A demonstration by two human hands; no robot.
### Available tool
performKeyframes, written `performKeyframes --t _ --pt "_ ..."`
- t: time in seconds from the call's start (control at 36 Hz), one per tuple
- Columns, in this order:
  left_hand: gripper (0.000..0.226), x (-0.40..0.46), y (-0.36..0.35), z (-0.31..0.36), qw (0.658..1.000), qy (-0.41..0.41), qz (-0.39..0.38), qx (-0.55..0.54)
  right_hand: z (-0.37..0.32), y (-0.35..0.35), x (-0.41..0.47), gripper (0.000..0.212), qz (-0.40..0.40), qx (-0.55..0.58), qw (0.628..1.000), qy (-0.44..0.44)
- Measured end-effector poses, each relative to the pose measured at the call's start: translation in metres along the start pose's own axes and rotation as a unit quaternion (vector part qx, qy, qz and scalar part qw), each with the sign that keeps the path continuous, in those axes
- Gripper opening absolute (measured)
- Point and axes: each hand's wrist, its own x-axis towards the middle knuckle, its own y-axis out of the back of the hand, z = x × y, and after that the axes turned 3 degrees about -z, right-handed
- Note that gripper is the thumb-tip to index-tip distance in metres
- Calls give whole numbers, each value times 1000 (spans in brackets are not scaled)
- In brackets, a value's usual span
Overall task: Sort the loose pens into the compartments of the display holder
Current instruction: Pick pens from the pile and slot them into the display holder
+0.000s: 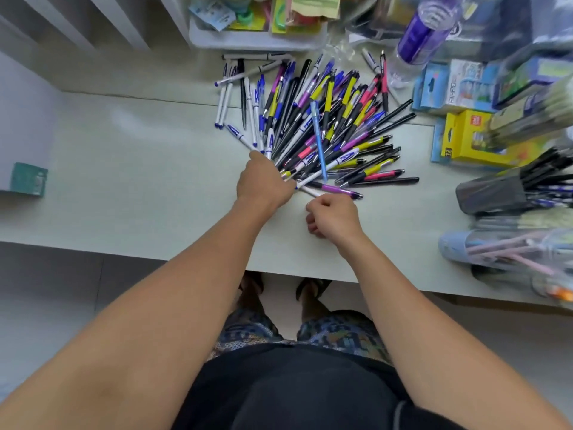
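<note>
A big fan of loose pens [325, 125] lies on the pale table [139, 181]: black, yellow, pink, purple and white-and-blue ones. Their near ends meet at my left hand [263, 181], which reaches into that point and grips several pen ends; its fingers are hidden. A light blue pen [319, 141] lies across the top of the pile. My right hand [333, 218] is curled just below a purple pen [338, 189], with nothing visible in it. A dark holder [490, 193] with black and blue pens in it stands at the right edge.
At the back sit a white tray [257, 40] of stationery and a purple bottle [424, 29]. A yellow box [474, 138] and blue boxes [449, 88] crowd the right. A clear pack of pastel pens [511, 252] lies near the front edge. A green card [29, 180] sits far left.
</note>
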Motion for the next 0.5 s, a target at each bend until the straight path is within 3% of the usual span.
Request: performKeyframes --t 0.17,0.31,0.42,0.5 --pt "82 -6 -5 -3 999 -11 37 -17 -9 7 4 19 46 16 999 16" --pt "84 2 -5 11 999 27 46 -8 -27 1 16 23 83 -47 993 74" --pt "56 16 2 18 1000 8 23 18 -36 -4 16 19 102 -62 988 95" --pt "49 23 8 21 996 -22 1 81 -33 -8 14 20 107 -57 988 91"
